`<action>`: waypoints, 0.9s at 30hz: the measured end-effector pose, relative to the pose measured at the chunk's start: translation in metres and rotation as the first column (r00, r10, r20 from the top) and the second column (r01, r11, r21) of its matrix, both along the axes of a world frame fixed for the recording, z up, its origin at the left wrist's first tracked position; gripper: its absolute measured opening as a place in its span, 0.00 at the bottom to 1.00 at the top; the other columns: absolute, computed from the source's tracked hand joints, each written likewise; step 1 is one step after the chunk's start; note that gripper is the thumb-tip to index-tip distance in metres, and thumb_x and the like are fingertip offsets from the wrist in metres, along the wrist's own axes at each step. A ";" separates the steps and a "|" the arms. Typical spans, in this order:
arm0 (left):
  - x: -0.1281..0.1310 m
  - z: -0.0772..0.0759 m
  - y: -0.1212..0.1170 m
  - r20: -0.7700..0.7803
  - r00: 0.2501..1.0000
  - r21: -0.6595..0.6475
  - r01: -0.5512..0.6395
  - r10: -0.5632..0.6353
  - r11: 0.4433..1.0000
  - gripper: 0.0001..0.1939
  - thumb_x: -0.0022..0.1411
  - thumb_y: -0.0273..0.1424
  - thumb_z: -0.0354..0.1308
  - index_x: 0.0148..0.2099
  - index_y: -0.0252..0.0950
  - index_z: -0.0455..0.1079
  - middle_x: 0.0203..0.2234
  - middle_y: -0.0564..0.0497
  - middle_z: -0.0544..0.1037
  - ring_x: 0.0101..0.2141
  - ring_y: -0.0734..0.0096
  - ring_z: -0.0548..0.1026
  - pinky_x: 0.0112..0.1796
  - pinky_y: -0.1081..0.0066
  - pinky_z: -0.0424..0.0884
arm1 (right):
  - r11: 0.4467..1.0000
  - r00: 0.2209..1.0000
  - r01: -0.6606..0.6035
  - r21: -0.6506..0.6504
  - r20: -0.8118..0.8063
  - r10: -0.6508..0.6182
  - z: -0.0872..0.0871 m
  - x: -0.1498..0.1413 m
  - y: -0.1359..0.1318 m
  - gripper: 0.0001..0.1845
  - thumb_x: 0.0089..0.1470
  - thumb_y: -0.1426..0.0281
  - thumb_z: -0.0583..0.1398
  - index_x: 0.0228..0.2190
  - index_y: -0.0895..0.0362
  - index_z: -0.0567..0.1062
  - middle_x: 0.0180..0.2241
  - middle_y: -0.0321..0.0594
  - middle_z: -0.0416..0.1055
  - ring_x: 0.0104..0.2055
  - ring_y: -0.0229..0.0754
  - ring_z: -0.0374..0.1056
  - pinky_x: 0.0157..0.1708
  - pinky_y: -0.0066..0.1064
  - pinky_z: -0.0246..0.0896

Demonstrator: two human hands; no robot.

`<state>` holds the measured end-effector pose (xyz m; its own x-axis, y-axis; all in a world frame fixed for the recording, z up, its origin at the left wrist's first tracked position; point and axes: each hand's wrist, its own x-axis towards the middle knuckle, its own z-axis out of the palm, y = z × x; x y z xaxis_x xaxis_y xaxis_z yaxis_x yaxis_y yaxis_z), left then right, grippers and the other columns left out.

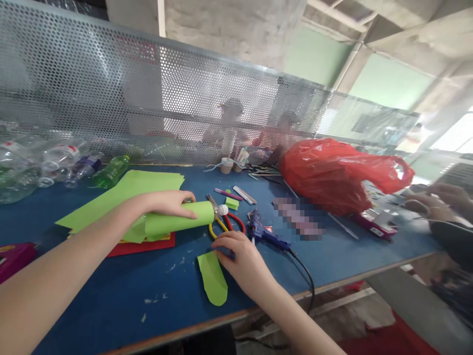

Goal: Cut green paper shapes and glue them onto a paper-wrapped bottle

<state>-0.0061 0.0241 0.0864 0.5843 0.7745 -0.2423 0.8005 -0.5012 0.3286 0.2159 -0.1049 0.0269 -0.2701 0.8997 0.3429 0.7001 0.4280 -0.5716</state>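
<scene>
A clear bottle with a white cap (222,210) lies on its side, wrapped in a light green paper sleeve (181,219). My left hand (172,203) is closed over the sleeve from above, thumb toward the cap. My right hand (240,254) is bent with thumb and fingertips together at the upper corner of a light green paper strip (214,281) with one rounded end. Just beyond that hand are scissors (236,223) with red and yellow handles, their blades partly behind the bottle neck. A blue glue gun (268,234) lies to the right, its cord hanging over the table edge.
Green paper sheets (148,185) lie under the bottle, over a red sheet (144,246). Plastic bottles (61,160) stand and lie at left. A red plastic bag (325,172), pens (229,194) and cups (226,165) are farther back. Another person's hands (436,202) are at right.
</scene>
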 end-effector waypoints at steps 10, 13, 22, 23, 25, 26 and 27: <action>-0.015 0.017 -0.010 0.187 0.968 -0.195 -0.132 0.169 0.972 0.43 0.52 0.59 0.47 0.65 0.42 0.52 0.61 0.44 0.62 0.55 0.54 0.66 0.49 0.65 0.65 | 0.940 0.801 0.339 0.035 0.514 -0.308 0.000 0.113 0.016 0.25 0.46 0.77 0.57 0.49 0.63 0.69 0.49 0.53 0.67 0.51 0.51 0.65 0.52 0.41 0.58; -0.017 0.013 -0.014 0.300 0.915 -0.386 -0.142 0.270 0.911 0.40 0.53 0.57 0.50 0.64 0.47 0.53 0.61 0.46 0.63 0.54 0.55 0.68 0.45 0.69 0.69 | 0.933 0.822 0.358 0.039 0.460 -0.335 -0.003 0.108 0.018 0.19 0.48 0.76 0.56 0.44 0.62 0.70 0.44 0.50 0.67 0.48 0.48 0.68 0.50 0.37 0.60; -0.021 -0.001 -0.027 0.471 0.710 -0.629 -0.146 0.523 0.764 0.39 0.52 0.57 0.54 0.62 0.47 0.59 0.54 0.47 0.73 0.44 0.56 0.77 0.35 0.69 0.76 | 0.925 0.905 0.373 0.074 0.190 -0.380 -0.011 0.093 0.007 0.24 0.50 0.68 0.55 0.50 0.58 0.67 0.47 0.48 0.64 0.45 0.48 0.69 0.46 0.40 0.64; -0.021 -0.002 -0.028 0.479 0.687 -0.650 -0.141 0.546 0.747 0.39 0.51 0.57 0.55 0.62 0.47 0.58 0.52 0.47 0.74 0.43 0.56 0.77 0.35 0.69 0.76 | 0.923 0.908 0.376 0.079 0.166 -0.384 -0.011 0.094 0.006 0.22 0.51 0.66 0.56 0.48 0.58 0.69 0.46 0.49 0.65 0.45 0.49 0.68 0.46 0.40 0.63; -0.021 -0.003 -0.029 0.488 0.639 -0.695 -0.128 0.595 0.707 0.42 0.50 0.55 0.59 0.63 0.47 0.56 0.48 0.47 0.77 0.40 0.58 0.79 0.33 0.69 0.76 | 0.900 0.898 0.424 0.101 0.083 -0.432 -0.007 0.093 0.002 0.20 0.52 0.61 0.56 0.44 0.58 0.72 0.44 0.49 0.67 0.45 0.50 0.68 0.46 0.39 0.62; -0.021 -0.004 -0.030 0.485 0.614 -0.723 -0.119 0.623 0.681 0.43 0.49 0.53 0.61 0.63 0.46 0.55 0.45 0.46 0.79 0.38 0.58 0.79 0.32 0.69 0.76 | 0.881 0.884 0.463 0.099 0.026 -0.467 -0.004 0.090 -0.001 0.20 0.52 0.59 0.56 0.43 0.58 0.72 0.43 0.48 0.69 0.44 0.50 0.68 0.46 0.39 0.62; -0.021 -0.005 -0.030 0.477 0.590 -0.755 -0.106 0.652 0.647 0.43 0.48 0.52 0.62 0.63 0.44 0.56 0.42 0.45 0.80 0.36 0.59 0.79 0.31 0.69 0.76 | 0.870 0.873 0.488 0.067 -0.033 -0.487 -0.001 0.087 -0.005 0.20 0.52 0.58 0.57 0.43 0.57 0.72 0.41 0.47 0.70 0.43 0.49 0.68 0.44 0.39 0.63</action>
<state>-0.0275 -0.0060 0.0812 0.4568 0.7867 -0.4152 0.2619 0.3271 0.9080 0.3026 -0.1102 0.0259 0.2017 0.8889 0.4114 0.8224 0.0744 -0.5640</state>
